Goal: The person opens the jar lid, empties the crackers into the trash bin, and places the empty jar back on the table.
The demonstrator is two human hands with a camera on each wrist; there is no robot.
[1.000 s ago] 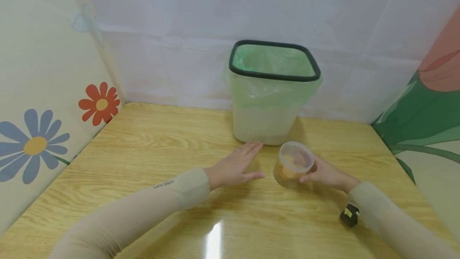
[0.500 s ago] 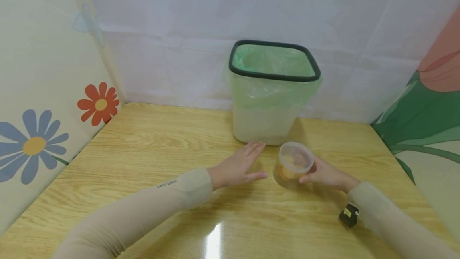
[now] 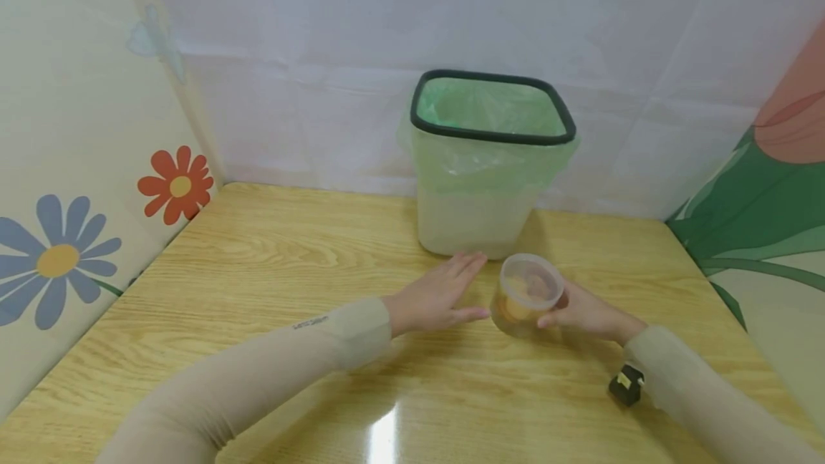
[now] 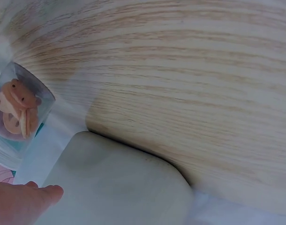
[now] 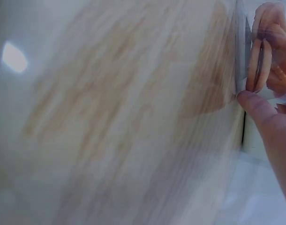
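Behind the tub (image 3: pixel 525 298), lined bin (image 3: pixel 480 192), pale backdrop (image 3: pixel 309 34)

A: Head view lighting?
B: I get soft light, faint shadows, one glare streak on the table (image 3: pixel 464 392).
A: Wrist views?
B: Left's dim, cool. Right's hazy, smeared, glare spot upper left.
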